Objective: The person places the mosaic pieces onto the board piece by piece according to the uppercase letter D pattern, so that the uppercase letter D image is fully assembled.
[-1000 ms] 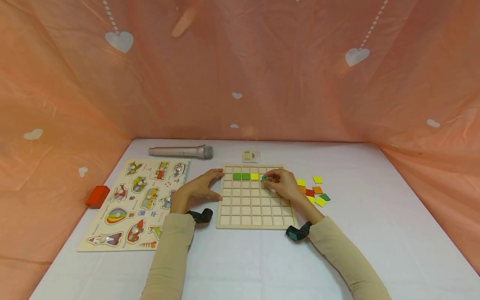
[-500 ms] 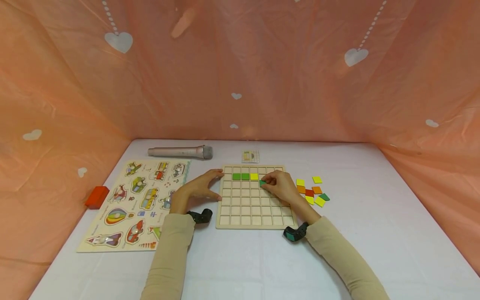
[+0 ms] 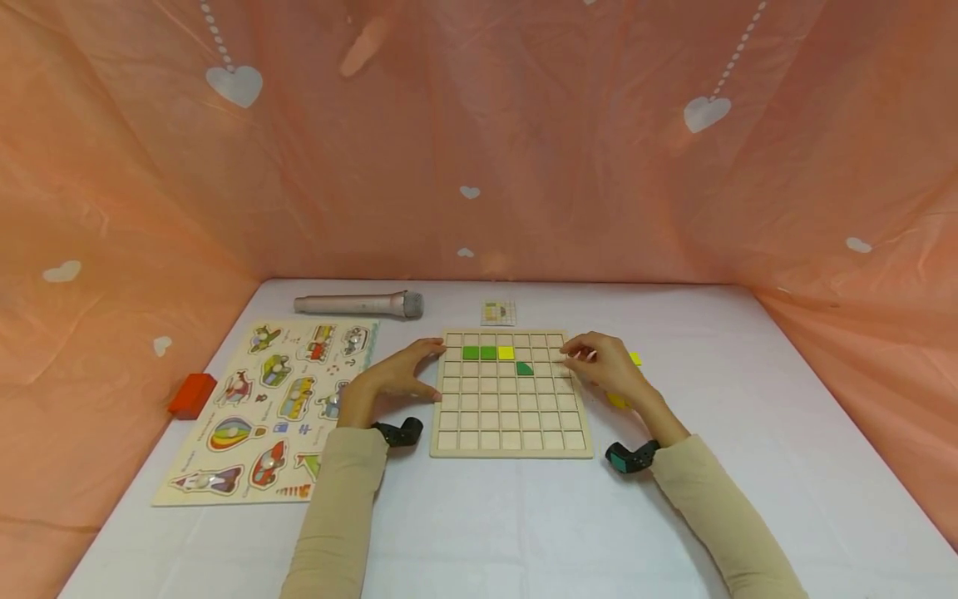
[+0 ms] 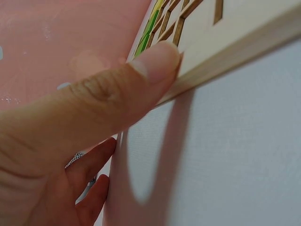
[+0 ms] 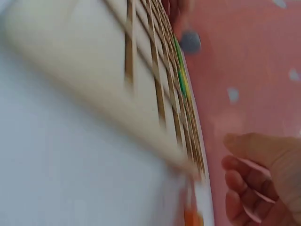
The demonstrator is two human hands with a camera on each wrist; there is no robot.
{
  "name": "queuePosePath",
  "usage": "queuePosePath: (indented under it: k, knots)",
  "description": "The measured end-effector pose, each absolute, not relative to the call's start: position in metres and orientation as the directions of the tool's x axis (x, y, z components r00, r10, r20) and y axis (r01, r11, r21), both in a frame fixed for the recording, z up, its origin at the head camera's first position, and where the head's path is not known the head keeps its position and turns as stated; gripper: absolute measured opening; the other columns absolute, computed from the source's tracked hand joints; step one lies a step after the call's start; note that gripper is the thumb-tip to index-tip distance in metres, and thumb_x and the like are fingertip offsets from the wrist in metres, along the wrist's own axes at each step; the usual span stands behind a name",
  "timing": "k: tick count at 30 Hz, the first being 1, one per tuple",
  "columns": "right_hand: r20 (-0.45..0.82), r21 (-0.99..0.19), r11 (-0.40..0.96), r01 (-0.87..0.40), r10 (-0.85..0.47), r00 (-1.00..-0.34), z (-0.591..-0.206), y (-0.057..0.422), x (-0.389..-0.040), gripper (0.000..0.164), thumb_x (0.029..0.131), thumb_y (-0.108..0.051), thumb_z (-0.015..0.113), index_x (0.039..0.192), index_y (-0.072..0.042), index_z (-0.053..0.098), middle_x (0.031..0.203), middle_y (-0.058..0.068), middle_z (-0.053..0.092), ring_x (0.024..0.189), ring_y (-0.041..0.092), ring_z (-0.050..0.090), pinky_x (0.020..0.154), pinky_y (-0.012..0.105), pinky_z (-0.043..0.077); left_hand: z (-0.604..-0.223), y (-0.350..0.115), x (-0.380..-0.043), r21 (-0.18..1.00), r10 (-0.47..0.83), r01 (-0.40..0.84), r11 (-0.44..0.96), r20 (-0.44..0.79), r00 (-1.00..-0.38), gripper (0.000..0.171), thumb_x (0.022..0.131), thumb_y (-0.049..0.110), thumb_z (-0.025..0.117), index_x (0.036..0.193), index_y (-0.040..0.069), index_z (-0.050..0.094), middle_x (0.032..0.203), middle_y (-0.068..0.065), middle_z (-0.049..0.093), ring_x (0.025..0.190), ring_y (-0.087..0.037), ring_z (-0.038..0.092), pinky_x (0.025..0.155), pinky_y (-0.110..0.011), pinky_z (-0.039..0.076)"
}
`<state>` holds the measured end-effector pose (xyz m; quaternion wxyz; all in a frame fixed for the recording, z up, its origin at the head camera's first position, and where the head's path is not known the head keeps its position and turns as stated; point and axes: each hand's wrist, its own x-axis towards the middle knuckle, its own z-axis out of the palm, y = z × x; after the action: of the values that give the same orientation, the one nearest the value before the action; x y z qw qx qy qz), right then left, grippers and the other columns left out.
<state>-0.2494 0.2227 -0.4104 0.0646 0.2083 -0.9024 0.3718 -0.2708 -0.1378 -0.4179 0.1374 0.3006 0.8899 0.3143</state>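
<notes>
A wooden grid board (image 3: pixel 511 449) lies on the table in the head view. Two green square tiles (image 3: pixel 471 353) and a yellow square tile (image 3: pixel 506 353) sit side by side in its second row. One row lower and to the right is a green tile with a rounded corner (image 3: pixel 525 368). My left hand (image 3: pixel 397 374) touches the board's left edge with thumb and fingers spread; the thumb (image 4: pixel 157 61) rests on the rim in the left wrist view. Over the right edge, my right hand (image 3: pixel 609 366) has loosely bent fingers with nothing visible between them. It hides most of the loose tiles.
Yellow tiles (image 3: pixel 635 358) show beyond my right hand. Behind the board lies a small pattern card (image 3: pixel 498 313), with a microphone (image 3: pixel 359 304) to its left. A picture puzzle board (image 3: pixel 262 441) and a red block (image 3: pixel 193 395) lie at the left.
My right hand has let go of the green rounded-corner tile, which now lies on the grid, and has moved right over the loose tiles. The left hand has stayed put.
</notes>
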Motion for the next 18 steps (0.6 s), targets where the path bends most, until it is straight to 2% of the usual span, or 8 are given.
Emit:
queuePosePath:
  k: [9,18]
  knots:
    - [0.175,-0.598,0.709,-0.375,-0.341,-0.924,-0.416,0.293,-0.240,0.023,0.078,-0.013,0.076,0.097,-0.004,0.070,0.092,0.008,0.065,0.077,0.018,0.054,0.065,0.024,0.047,-0.417,-0.138,-0.269,0.649,0.617,0.440,0.621,-0.058,-0.785,0.083,0.072,0.019,0.080,0.138,-0.005,0.037,0.149,-0.022,0.025,0.139,-0.037,0.018,0.114,-0.048,0.016]
    - [0.092,-0.608,0.706,-0.364,-0.393,-0.915,-0.419,0.305,-0.236,0.021,0.080,-0.015,0.074,0.100,-0.008,0.071,0.100,0.005,0.064,0.089,0.020,0.055,0.075,0.023,0.048,-0.417,-0.137,-0.269,0.651,0.619,0.442,0.617,-0.054,-0.784,0.083,0.072,0.020,0.080,0.138,-0.006,0.037,0.149,-0.022,0.025,0.139,-0.037,0.018,0.114,-0.049,0.016]
